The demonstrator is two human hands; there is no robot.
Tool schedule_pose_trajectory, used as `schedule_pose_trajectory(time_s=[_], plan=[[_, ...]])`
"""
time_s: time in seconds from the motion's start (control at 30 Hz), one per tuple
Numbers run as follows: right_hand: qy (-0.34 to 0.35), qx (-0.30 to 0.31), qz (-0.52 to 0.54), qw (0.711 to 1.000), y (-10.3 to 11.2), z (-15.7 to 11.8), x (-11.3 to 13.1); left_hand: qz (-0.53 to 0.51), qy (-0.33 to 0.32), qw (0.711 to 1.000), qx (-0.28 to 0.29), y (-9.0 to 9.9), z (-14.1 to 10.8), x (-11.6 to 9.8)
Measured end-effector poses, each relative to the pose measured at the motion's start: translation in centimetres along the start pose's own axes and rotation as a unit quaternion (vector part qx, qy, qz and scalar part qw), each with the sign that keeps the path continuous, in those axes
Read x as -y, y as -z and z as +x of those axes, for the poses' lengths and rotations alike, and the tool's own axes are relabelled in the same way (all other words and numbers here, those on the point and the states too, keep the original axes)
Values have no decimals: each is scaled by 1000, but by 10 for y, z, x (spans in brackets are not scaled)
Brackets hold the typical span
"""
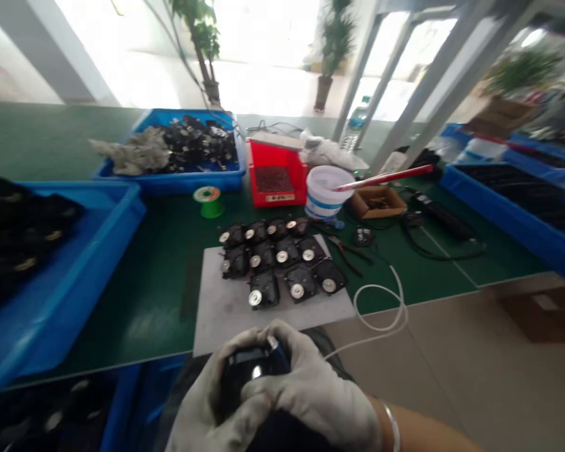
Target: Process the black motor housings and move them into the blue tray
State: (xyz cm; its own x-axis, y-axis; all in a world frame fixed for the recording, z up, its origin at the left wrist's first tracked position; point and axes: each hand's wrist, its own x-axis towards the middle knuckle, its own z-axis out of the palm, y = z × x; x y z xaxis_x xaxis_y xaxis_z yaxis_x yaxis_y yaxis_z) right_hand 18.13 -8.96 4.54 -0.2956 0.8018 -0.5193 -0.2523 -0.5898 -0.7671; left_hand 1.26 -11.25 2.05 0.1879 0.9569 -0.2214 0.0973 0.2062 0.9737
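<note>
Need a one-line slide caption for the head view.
Gloved left hand and right hand hold a black part near a gray mat bearing rows of black, silver-hubbed units.

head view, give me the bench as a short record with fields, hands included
left hand: gloved, around a black part
right hand: gloved, on the same black part
mat: light grey, eleven dark units in three rows
right of mat: pliers
beyond mat: green spool, red bin, white bucket
left of mat: blue tray

One head-worn camera looks forward and steeply down across the bench (160, 282). The right hand (320, 392) is very near the lens, low in view.
</note>
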Motion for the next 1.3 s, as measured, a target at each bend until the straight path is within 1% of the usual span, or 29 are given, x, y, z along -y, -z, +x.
schedule_pose_trajectory(time_s=[0.07, 0.1, 0.13, 0.23, 0.27, 0.3, 0.33, 0.37, 0.4, 0.47, 0.53, 0.6, 0.7, 0.77, 0.83, 1.0, 1.17, 1.3], plan=[[12, -27, -12, 999, 2, 6, -6, -16, 25, 1000, 8, -2, -1, -2], [20, -29, -33, 999, 4, 8, -8, -29, 37, 999, 16, -4, 1, -4], [28, -21, -59, 998, 7, 9, -8, -47, 48, 997, 25, -6, 4, -7], [60, 40, -143, 987, 21, 9, -5, -103, 70, 990, 60, -5, 10, -19], [70, 42, -170, 982, 28, 8, -5, -119, 74, 988, 71, -2, 10, -22], [80, 14, -198, 977, 35, 7, -6, -128, 79, 986, 76, 2, 10, -23], [92, -35, -220, 970, 43, 7, -8, -129, 85, 985, 73, 6, 9, -23], [94, -64, -227, 967, 50, 6, -12, -127, 92, 985, 66, 10, 9, -22], [92, -78, -228, 966, 55, 5, -16, -122, 101, 986, 54, 13, 8, -19], [85, -69, -227, 968, 61, 3, -21, -103, 105, 989, 25, 15, 8, -11], [92, -50, -237, 966, 57, -1, -19, -74, 99, 992, 1, 14, 9, -5], [103, -41, -250, 962, 46, -4, -10, -39, 89, 995, -10, 12, 9, -2], [100, -43, -263, 959, 28, -5, 5, -15, 85, 996, -1, 10, 9, -6], [104, -37, -270, 956, 21, -3, 10, -4, 85, 996, 5, 11, 7, -10], [112, -22, -280, 953, 20, 0, 9, 4, 83, 997, 5, 11, 6, -12], [110, 21, -312, 943, 28, 5, 1, -13, 93, 996, -4, 10, 6, -12], [111, 22, -318, 942, 27, 6, 1, -20, 107, 994, 2, 10, 7, -14], [107, 26, -318, 942, 24, 7, 2, 2, 93, 996, -5, 12, 7, -16]])
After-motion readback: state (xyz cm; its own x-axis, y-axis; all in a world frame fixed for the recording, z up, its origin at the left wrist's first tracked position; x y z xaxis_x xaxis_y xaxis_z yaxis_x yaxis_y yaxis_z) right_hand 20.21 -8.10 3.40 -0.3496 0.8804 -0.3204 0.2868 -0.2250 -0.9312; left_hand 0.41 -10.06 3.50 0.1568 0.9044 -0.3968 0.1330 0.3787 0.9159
